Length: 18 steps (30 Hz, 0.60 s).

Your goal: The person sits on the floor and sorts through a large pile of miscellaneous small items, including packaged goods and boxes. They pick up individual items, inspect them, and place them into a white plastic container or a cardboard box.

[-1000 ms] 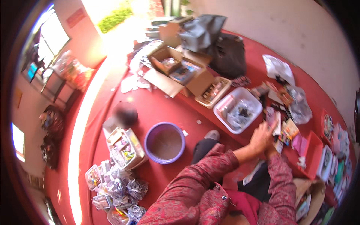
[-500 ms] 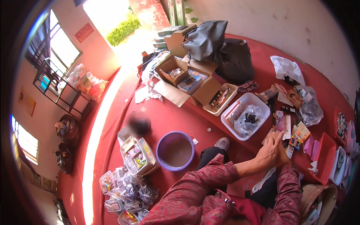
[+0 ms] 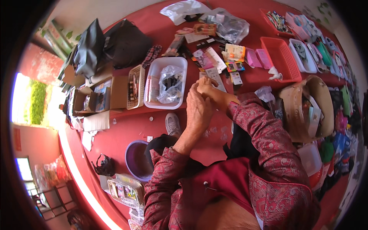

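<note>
My left hand (image 3: 198,109) and my right hand (image 3: 209,88) meet at the near edge of a red-covered surface. The fingers of both are bent and drawn together, and the left fingertips lie against the right hand. What they hold, if anything, is hidden. Just beyond my fingers is a pale grey-white card pack (image 3: 217,79); whether it is touched cannot be told. Farther off lie a pink-purple pack (image 3: 202,59), a white box (image 3: 216,60), an orange-and-white pack (image 3: 234,52) and a small colourful pack (image 3: 235,66).
A white tub (image 3: 150,90) with a plastic-bagged item stands left of my hands, beside a cream basket (image 3: 135,91). On the right are a red basket (image 3: 281,61) and a large carton (image 3: 289,111). A purple basin (image 3: 134,159) sits on the floor at left.
The view has swung to the right, so the table's things now lie ahead and more of the right side shows. My hands stay close together at the table edge.
</note>
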Each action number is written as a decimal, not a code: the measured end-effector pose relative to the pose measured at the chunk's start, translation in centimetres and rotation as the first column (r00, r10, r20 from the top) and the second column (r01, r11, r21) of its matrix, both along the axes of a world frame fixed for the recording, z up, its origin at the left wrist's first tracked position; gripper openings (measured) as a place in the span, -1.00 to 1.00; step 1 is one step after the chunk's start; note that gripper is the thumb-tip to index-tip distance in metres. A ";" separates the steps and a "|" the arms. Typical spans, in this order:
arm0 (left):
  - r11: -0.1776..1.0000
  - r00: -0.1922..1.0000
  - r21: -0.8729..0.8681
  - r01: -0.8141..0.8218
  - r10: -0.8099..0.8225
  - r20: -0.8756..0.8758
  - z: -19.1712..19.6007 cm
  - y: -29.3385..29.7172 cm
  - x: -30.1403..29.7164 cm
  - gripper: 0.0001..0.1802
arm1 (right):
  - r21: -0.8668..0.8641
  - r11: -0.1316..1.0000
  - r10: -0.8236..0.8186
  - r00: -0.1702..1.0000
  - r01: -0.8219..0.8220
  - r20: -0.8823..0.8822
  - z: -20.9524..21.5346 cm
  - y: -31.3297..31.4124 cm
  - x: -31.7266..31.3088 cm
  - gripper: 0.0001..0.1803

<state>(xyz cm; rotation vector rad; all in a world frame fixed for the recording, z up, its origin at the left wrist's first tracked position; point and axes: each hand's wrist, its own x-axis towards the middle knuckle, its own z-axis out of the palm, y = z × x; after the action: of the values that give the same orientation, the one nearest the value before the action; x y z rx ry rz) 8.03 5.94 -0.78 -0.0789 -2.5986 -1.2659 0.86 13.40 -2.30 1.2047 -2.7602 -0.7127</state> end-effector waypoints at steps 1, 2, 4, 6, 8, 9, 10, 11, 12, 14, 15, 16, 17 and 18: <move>0.999 0.999 0.042 0.011 -0.013 0.048 0.5 0.0 0.3 -0.42 | -0.003 1.000 -0.023 0.999 0.023 0.025 -0.4 -0.3 -0.4 -0.73; 0.982 0.983 0.184 -0.032 -0.002 0.181 1.5 0.3 0.1 -0.50 | 0.001 0.998 -0.055 0.998 0.055 0.043 -0.5 -0.2 -0.8 -0.73; 0.996 0.996 -0.016 -0.085 0.085 -0.015 -0.3 -0.9 -0.9 -0.60 | 0.011 0.995 -0.096 0.992 0.096 0.079 -1.0 -0.5 -1.1 -0.72; 0.970 0.981 -0.220 -0.108 0.068 -0.179 -1.7 -1.6 -1.5 -0.63 | 0.024 0.992 -0.128 0.985 0.126 0.112 -1.6 -0.6 -0.9 -0.72; 0.958 0.973 -0.274 -0.090 0.025 -0.230 -2.4 -1.9 -1.7 -0.64 | 0.028 0.990 -0.138 0.982 0.136 0.131 -2.0 -0.7 -0.7 -0.71; 0.968 0.980 -0.241 -0.076 0.029 -0.196 -2.5 -1.8 -1.7 -0.65 | 0.030 0.990 -0.144 0.980 0.141 0.140 -2.1 -0.7 -0.6 -0.70; 0.976 0.986 -0.207 -0.065 0.032 -0.162 -2.5 -1.6 -1.4 -0.65 | 0.031 0.988 -0.155 0.976 0.152 0.153 -2.3 -0.6 -0.6 -0.70; 0.983 0.991 -0.178 -0.055 0.032 -0.131 -2.3 -1.4 -1.2 -0.65 | 0.037 0.987 -0.161 0.974 0.157 0.158 -2.3 -0.4 -0.8 -0.69; 0.994 0.998 -0.105 -0.039 0.033 -0.056 -1.4 -1.0 -1.0 -0.65 | 0.034 0.984 -0.178 0.969 0.174 0.170 -2.5 -0.1 -1.1 -0.68; 0.999 0.979 0.024 -0.030 0.025 0.203 1.4 -0.3 -0.8 -0.64 | 0.043 0.979 -0.202 0.961 0.197 0.191 -2.7 0.1 -1.9 -0.67; 0.995 0.944 0.089 -0.040 0.009 0.329 2.2 0.0 -0.9 -0.63 | 0.049 0.976 -0.216 0.955 0.210 0.205 -2.7 0.1 -2.3 -0.66; 0.996 0.949 0.090 -0.016 -0.013 0.314 1.4 -0.2 -1.4 -0.60 | 0.056 0.973 -0.232 0.948 0.225 0.220 -2.8 0.1 -2.6 -0.66; 0.999 0.986 0.028 -0.015 0.010 0.169 0.7 -0.2 -1.9 -0.61 | 0.063 0.968 -0.250 0.938 0.242 0.239 -2.9 0.0 -3.0 -0.65; 0.999 1.000 -0.034 -0.022 0.023 0.018 0.1 -0.2 -2.5 -0.63 | 0.075 0.962 -0.274 0.926 0.263 0.260 -3.0 -0.1 -3.4 -0.64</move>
<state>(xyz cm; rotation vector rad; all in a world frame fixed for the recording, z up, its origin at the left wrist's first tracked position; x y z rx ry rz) 5.51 5.70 -0.68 -0.0439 -2.6291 -1.2216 -2.52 13.25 -5.31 1.0046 -3.1959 -0.6669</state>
